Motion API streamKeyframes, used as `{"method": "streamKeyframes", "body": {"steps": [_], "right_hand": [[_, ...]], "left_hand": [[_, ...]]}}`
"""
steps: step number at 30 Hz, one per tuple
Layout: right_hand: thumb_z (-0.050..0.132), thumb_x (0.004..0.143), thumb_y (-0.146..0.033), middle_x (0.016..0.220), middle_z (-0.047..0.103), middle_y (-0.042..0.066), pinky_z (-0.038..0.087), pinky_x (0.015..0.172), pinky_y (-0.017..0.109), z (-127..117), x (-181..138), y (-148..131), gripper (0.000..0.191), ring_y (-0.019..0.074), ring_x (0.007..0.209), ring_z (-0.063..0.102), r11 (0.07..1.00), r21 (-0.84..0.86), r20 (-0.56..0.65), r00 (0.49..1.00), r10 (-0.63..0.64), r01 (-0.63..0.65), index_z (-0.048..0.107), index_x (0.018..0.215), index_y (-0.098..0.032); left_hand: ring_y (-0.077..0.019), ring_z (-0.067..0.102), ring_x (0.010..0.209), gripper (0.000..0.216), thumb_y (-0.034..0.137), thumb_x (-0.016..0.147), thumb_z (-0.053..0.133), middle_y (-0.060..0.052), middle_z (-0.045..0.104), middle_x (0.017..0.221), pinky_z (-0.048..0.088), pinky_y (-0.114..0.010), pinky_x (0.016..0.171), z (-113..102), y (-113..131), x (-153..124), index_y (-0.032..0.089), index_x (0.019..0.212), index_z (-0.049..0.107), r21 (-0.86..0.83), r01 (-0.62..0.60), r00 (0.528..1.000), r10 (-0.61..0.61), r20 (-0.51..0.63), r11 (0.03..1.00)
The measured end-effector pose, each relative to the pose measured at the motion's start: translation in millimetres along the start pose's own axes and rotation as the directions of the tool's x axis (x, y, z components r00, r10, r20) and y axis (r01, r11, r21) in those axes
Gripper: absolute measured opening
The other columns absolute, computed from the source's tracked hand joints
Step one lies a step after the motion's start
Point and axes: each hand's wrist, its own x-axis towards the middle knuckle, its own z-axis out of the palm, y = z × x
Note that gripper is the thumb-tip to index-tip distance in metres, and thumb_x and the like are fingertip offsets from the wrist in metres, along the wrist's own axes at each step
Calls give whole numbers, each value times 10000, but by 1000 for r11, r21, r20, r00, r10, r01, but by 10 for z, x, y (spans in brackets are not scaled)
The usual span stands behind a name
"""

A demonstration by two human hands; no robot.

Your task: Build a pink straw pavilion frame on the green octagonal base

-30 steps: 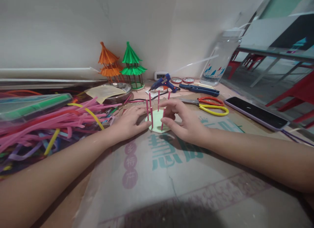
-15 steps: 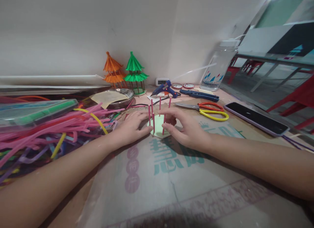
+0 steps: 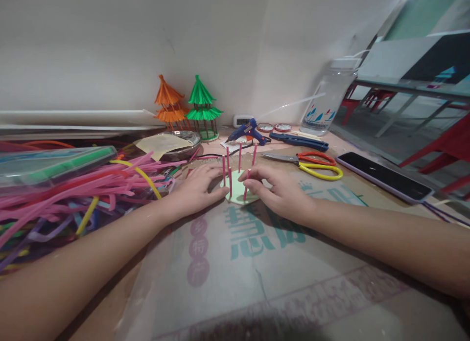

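Observation:
A pale green disc (image 3: 239, 189) lies on the printed sheet in front of me, with several thin pink sticks (image 3: 240, 157) standing upright on it. My left hand (image 3: 200, 187) rests flat at the disc's left side, fingers stretched out and the thumb tip close to the front left sticks. From the right, my right hand (image 3: 281, 189) has thumb and forefinger closed on the front right pink stick (image 3: 246, 192); its other fingers are curled and partly hidden.
Loose pink, purple and yellow pipe cleaners (image 3: 110, 184) heap up on the left. Behind stand an orange model tower (image 3: 169, 103) and a green one (image 3: 203, 106), plus a blue glue gun (image 3: 246, 132). Scissors (image 3: 319, 170), a utility knife (image 3: 299, 141), a phone (image 3: 384, 177) and a bottle (image 3: 323, 99) lie right.
The fingers of my right hand have drawn back and closed in around the front right stick, uncovering more of the disc. My left hand has hardly moved.

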Motion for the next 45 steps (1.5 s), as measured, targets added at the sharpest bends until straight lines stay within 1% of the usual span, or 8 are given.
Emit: {"method": "streamKeyframes", "body": {"steps": [8, 21, 24, 26, 30, 34, 38, 45], "right_hand": [[533, 1002, -274, 761, 661, 9, 387, 621, 244, -2, 22, -14, 183, 134, 664, 542, 997, -42, 53, 996, -69, 71, 630, 871, -190], [522, 1006, -285, 744, 620, -2, 383, 628, 248, -9, 36, -17, 198, 133, 667, 544, 1000, -21, 74, 997, -20, 21, 590, 846, -191], [523, 1010, -290, 778, 642, 9, 414, 648, 261, 5, 22, 5, 162, 143, 690, 565, 1000, -15, 71, 997, 21, -20, 611, 919, -189], [549, 1003, -272, 793, 636, 1, 438, 650, 264, 18, 6, 22, 139, 144, 694, 568, 1000, 27, 51, 999, 2, -3, 612, 1088, -183], [572, 992, -197, 810, 562, -30, 458, 649, 251, 26, -25, 29, 367, 127, 690, 531, 980, 85, -53, 983, -178, 182, 513, 1354, -192], [556, 987, -122, 869, 583, -17, 466, 673, 248, 6, -32, -1, 349, 112, 706, 520, 960, 40, -105, 957, -271, 277, 540, 1326, -204], [544, 986, -105, 854, 596, -16, 461, 655, 236, -6, -17, -19, 268, 109, 703, 526, 962, 19, -81, 960, -270, 272, 587, 1230, -204], [523, 997, -146, 803, 588, -19, 483, 657, 249, -6, -19, -15, 282, 124, 700, 550, 977, 19, -69, 975, -210, 212, 558, 1274, -186]], "left_hand": [[-329, 502, 1422, 525, 512, 960, 558, -131, 584, 1511, 363, -554, 1219, 19, -42, 5, 222, 1393, 628, 17, -30, 1000, 30, -9, 999], [-344, 511, 1406, 536, 532, 955, 549, -143, 593, 1493, 370, -568, 1212, 19, -38, 4, 213, 1377, 638, 18, -26, 1000, 27, -13, 999], [-335, 502, 1419, 549, 542, 963, 534, -136, 587, 1506, 370, -562, 1214, 12, -32, 3, 221, 1399, 623, 22, -22, 1000, 22, 2, 1000], [-334, 500, 1425, 568, 551, 963, 525, -140, 580, 1515, 369, -558, 1217, 11, -29, 3, 216, 1414, 614, 29, -22, 1000, 22, 1, 999], [-343, 505, 1426, 570, 540, 950, 530, -144, 584, 1517, 371, -563, 1218, 18, -28, 8, 201, 1399, 625, 38, -28, 999, 28, -22, 999], [-350, 520, 1408, 583, 531, 942, 526, -151, 595, 1504, 372, -572, 1216, 25, -27, 10, 176, 1393, 631, 36, -21, 1000, 21, -13, 999], [-349, 508, 1415, 592, 529, 939, 526, -149, 587, 1509, 378, -566, 1209, 41, -35, 11, 178, 1404, 626, 27, 7, 1000, -6, -13, 1000], [-365, 535, 1391, 579, 515, 934, 547, -160, 612, 1474, 394, -581, 1197, 28, -17, 11, 168, 1390, 635, 40, 10, 1000, -10, -10, 999]]}}
